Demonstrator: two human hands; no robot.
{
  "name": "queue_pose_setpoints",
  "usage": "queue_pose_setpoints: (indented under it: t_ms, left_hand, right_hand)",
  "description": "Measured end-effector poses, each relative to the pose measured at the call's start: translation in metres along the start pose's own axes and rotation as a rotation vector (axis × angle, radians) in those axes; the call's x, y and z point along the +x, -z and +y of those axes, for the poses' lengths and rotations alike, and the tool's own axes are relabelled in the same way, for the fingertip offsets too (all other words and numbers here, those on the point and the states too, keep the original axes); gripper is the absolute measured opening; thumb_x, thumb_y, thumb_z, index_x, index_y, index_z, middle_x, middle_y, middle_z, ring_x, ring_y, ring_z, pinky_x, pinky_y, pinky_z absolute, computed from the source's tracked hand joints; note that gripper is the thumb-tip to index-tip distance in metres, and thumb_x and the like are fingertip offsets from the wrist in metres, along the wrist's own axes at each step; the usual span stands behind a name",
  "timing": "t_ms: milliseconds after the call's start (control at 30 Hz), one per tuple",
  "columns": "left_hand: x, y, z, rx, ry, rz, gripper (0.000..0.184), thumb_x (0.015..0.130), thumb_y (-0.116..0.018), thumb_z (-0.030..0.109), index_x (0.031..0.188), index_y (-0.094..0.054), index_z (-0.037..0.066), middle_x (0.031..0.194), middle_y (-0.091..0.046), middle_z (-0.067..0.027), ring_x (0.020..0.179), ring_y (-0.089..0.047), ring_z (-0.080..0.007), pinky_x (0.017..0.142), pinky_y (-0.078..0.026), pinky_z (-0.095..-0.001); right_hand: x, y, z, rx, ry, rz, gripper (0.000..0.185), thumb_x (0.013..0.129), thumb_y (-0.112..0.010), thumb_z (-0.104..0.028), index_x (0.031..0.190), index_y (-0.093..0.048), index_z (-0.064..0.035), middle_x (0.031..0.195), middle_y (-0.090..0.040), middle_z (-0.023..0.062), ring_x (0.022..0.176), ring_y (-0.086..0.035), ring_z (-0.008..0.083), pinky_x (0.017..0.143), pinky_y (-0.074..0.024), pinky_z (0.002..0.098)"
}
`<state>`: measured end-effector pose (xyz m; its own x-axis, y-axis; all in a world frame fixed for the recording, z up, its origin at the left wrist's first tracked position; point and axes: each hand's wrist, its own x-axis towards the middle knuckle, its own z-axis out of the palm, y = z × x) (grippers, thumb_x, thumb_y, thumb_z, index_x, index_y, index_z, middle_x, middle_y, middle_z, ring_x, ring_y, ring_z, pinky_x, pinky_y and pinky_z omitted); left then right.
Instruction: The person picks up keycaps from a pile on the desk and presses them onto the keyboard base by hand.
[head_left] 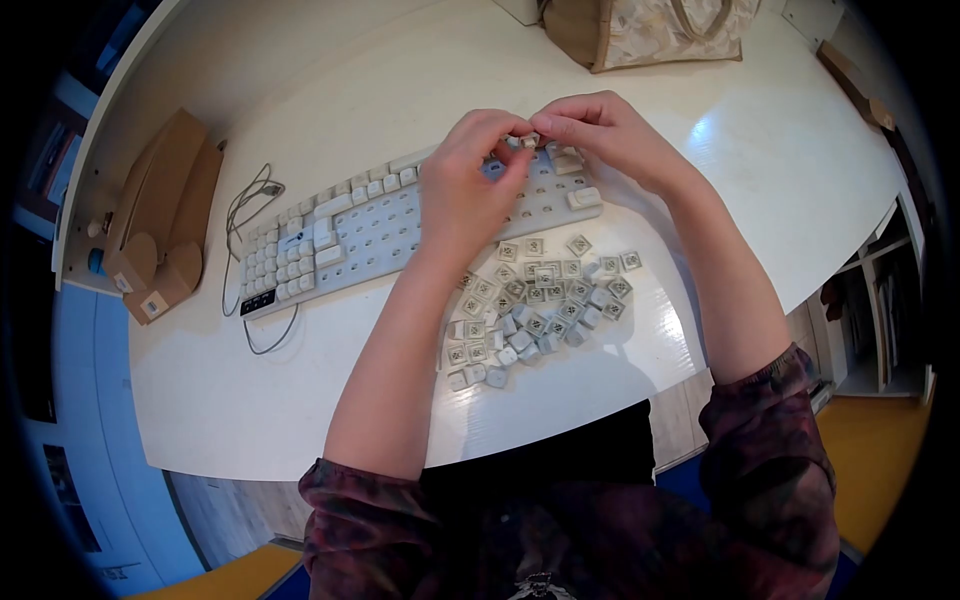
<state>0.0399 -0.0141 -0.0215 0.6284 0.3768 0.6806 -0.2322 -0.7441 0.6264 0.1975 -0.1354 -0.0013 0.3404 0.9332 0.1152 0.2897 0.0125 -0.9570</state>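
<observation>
Head: off-white plastic keyboard [370, 232] under both hands, likely for reach
Left hand [468, 178]: pinching a small whitish keycap [529, 142]
Right hand [606, 137]: fingertips narrowed beside it, grip unclear, perhaps steadying
Loose grey-white keycaps [577, 290]: heaped nearer, seemingly sparing workspace

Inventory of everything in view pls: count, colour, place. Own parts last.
Table: 1, white, centre
Keyboard: 1, whitish-grey, mid-table, many sockets bare
Mounted keycaps: many, whitish-grey, mostly keyboard's left end and far edge
Loose keycaps: dozens, whitish-grey, piled nearer the person
Small piece: 1, whitish, at both hands' fingertips; partly hidden
Cable: 1, grey, left of keyboard
Cardboard: folded, count unclear, brown, left
Bag: 1, beige, patterned, far side
Shelf unit: 1, pale, right
Floor: yellow patch, lower right
Sleeves: 2, dark mottled purple
Left hand, right hand: over keyboard
</observation>
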Motion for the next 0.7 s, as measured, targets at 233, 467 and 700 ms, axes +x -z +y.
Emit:
queue_pose_setpoints:
  t_ms: [233, 467, 700]
  left_hand:
    - [0.008, 0.012, 0.004, 0.159, -0.208, -0.074, 0.028, 0.077, -0.071, -0.005, 0.102, -0.066, 0.005, 0.098, -0.068, -0.0063, 0.074, -0.064, -0.0160, 0.071, -0.051, -0.0288]
    - [0.009, 0.015, 0.002, 0.251, -0.244, -0.157, 0.039, 0.076, -0.068, -0.002, 0.114, -0.064, 0.008, 0.103, -0.067, -0.0080, 0.087, -0.064, -0.0221, 0.079, -0.049, -0.0338]
    - [0.003, 0.015, -0.009, 0.117, 0.089, -0.185, 0.045, 0.079, -0.062, 0.000, 0.124, -0.058, 0.007, 0.120, -0.061, -0.0096, 0.112, -0.059, -0.0239, 0.100, -0.045, -0.0333]
  right_hand:
    - [-0.002, 0.000, -0.006, 0.133, 0.028, -0.082, 0.028, 0.088, -0.074, -0.021, 0.108, -0.073, -0.0013, 0.097, -0.072, 0.0052, 0.091, -0.065, 0.0108, 0.084, -0.0505, 0.0244]
    - [-0.003, -0.001, -0.009, 0.041, 0.048, -0.085, 0.026, 0.084, -0.076, -0.014, 0.107, -0.073, -0.0008, 0.093, -0.072, 0.0050, 0.085, -0.064, 0.0097, 0.081, -0.0509, 0.0243]
    - [0.003, -0.009, 0.014, -0.119, -0.044, 0.093, 0.015, 0.082, -0.076, -0.011, 0.095, -0.075, -0.0027, 0.083, -0.068, 0.0003, 0.074, -0.058, 0.0071, 0.068, -0.0468, 0.0242]
